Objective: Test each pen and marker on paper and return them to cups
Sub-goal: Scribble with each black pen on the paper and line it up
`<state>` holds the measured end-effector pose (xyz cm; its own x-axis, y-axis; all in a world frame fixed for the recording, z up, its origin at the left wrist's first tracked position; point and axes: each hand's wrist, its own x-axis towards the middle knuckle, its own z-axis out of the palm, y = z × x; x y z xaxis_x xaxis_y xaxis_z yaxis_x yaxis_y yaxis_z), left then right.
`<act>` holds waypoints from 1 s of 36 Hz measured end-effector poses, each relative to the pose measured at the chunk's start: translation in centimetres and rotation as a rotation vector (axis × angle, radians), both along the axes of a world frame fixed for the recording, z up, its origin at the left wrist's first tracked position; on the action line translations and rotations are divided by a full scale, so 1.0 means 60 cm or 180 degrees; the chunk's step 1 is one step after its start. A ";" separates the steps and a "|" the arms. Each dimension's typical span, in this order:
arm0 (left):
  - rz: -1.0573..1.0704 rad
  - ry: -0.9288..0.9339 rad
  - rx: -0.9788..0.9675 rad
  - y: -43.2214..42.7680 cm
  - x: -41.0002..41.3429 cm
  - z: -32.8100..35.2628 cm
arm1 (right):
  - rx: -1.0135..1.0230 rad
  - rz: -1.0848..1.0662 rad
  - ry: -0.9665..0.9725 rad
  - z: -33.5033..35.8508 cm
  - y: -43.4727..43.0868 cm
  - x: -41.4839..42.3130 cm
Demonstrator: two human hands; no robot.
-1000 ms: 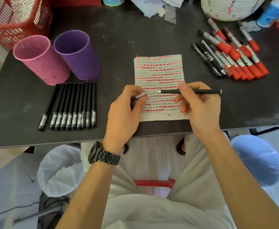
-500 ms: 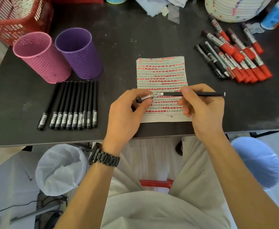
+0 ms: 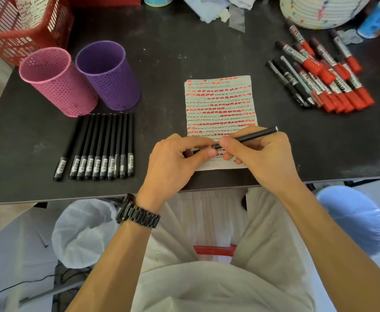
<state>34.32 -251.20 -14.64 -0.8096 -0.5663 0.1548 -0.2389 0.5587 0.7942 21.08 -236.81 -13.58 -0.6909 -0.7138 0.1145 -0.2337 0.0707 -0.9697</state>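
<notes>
While the left hand (image 3: 175, 161) is pinching a small dark cap (image 3: 201, 150) between thumb and forefinger, the right hand (image 3: 261, 158) is gripping a slim black pen (image 3: 252, 136) with a silver far end. Its writing end is meeting the cap over the marked paper (image 3: 220, 102), near the table (image 3: 173, 52) front edge.

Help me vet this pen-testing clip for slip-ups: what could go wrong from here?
1. The right hand holds the black pen against the cap pinched in the left hand. The tip is hidden between fingers, so a misaligned push could ink skin or the paper.
2. Black pens lie both in the row by the pink cup and beside the red markers, so this pen might land in the wrong group.
</notes>
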 end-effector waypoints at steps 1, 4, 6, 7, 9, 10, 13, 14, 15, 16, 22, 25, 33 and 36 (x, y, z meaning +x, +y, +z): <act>-0.0003 -0.0005 -0.0001 0.000 0.001 -0.001 | 0.0003 0.0003 0.0015 -0.001 0.000 0.001; 0.0010 -0.0026 0.0010 -0.001 0.001 -0.001 | 0.0013 0.0056 -0.0010 0.000 0.000 0.000; -0.0006 -0.0059 -0.0027 0.001 0.001 0.001 | 0.0046 0.0075 0.0010 -0.001 0.000 -0.002; -0.0011 -0.0038 -0.0009 0.003 0.000 0.002 | 0.0091 0.0077 0.0062 -0.003 -0.002 -0.002; 0.0077 0.0162 0.0199 0.010 -0.003 0.005 | 0.0215 0.0055 0.0343 -0.006 -0.004 0.001; 0.0176 0.0293 0.0375 0.014 -0.003 0.008 | 0.0262 0.0025 0.0540 -0.008 -0.006 0.005; 0.0540 0.0605 0.0755 0.023 0.014 0.020 | 0.0255 -0.0098 0.0986 -0.014 -0.003 0.016; 0.0650 0.0678 0.0741 0.024 0.026 0.024 | 0.0191 -0.0159 0.1101 -0.016 -0.001 0.019; 0.0768 0.0732 0.0700 0.024 0.041 0.028 | 0.0092 -0.0256 0.1233 -0.018 0.001 0.021; 0.0898 0.0795 0.0671 0.023 0.059 0.031 | -0.0007 -0.0399 0.1387 -0.020 0.004 0.022; 0.1947 0.1083 -0.0005 -0.028 0.201 0.062 | 0.0454 -0.0891 0.1864 -0.022 -0.001 0.022; 0.2508 0.0687 -0.0362 -0.077 0.265 0.067 | 0.0823 -0.0842 0.1795 -0.019 -0.010 0.021; 0.2957 -0.0613 -0.0886 -0.159 0.316 0.041 | 0.0895 -0.0927 0.1574 -0.021 -0.006 0.017; 0.2933 -0.0957 -0.0974 -0.173 0.300 0.035 | 0.0950 -0.0986 0.1591 -0.022 -0.007 0.015</act>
